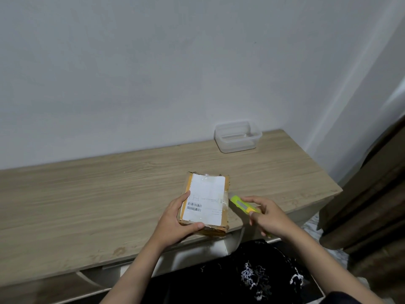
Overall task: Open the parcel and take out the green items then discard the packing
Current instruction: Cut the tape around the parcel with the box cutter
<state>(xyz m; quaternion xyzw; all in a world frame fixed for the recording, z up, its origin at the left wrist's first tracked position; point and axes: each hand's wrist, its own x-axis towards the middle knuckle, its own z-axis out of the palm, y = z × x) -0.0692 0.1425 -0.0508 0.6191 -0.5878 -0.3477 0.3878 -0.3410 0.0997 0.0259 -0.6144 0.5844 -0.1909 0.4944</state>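
Gripping a taped parcel (205, 201) and a green-yellow cutter (242, 204) at the near edge of a wooden table (87, 194)

The parcel, lying flat at lower centre of the frame with its white label (207, 197) upward, is held by the left hand (177, 218), fingers curled round its left side and near corner; just to its right the cutter is pinched in the right hand (268, 217), its tip pointed toward the parcel's right edge; a clear plastic tub (237, 136) is seen at the table's far edge, right of centre, against the wall

Home room, wooden desk (87, 194), curtain (372, 194)
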